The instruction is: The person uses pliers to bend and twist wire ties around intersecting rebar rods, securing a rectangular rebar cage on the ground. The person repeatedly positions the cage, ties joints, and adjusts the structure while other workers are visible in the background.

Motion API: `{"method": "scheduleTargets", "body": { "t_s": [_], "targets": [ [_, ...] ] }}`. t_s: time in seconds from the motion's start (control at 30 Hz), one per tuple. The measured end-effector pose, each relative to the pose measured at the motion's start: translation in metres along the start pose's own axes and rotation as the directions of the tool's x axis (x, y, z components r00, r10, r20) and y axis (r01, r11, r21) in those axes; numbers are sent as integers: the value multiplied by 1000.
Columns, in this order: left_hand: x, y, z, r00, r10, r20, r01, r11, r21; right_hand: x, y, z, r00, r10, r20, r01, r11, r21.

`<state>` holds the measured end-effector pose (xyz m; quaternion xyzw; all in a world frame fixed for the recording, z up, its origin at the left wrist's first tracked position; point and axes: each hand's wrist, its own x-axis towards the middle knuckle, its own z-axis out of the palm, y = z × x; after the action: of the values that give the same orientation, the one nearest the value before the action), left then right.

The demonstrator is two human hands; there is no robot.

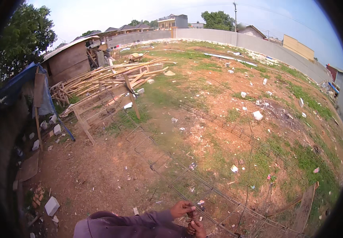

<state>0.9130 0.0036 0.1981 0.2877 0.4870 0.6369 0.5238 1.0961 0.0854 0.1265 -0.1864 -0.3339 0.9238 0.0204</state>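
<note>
A long cage of thin steel rebar [219,190] lies on the bare ground and runs from the lower right up toward the wooden trestle. At the bottom edge both my hands meet at a joint of this cage. My left hand [181,207], at the end of a purple sleeve [139,220], has its fingers curled down onto a bar. Just below it my right hand [197,229] is closed around the same spot. Something small and dark sits between the two hands; I cannot tell what it is.
A wooden trestle [104,105] stands at the cage's far end, with a pile of poles and planks [112,75] and a shed [68,59] behind. White block pieces [52,205] and scraps litter the dirt and grass. A grey wall [235,39] encloses the plot. A board [304,206] lies at lower right.
</note>
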Motion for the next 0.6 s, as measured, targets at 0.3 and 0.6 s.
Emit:
{"method": "scheduleTargets", "body": {
  "t_s": [0.3, 0.6],
  "targets": [
    [-54, 7, -53, 833, 4, -553, 1, 1000, 9, 47, -6, 66, 983, -182, 9, 145, 751, -644],
    [-15, 41, -101, 774, -74, -629, -30, 988, -153, 104, -36, 90, 896, -445, 7, 118, 224, -967]
  ]
}}
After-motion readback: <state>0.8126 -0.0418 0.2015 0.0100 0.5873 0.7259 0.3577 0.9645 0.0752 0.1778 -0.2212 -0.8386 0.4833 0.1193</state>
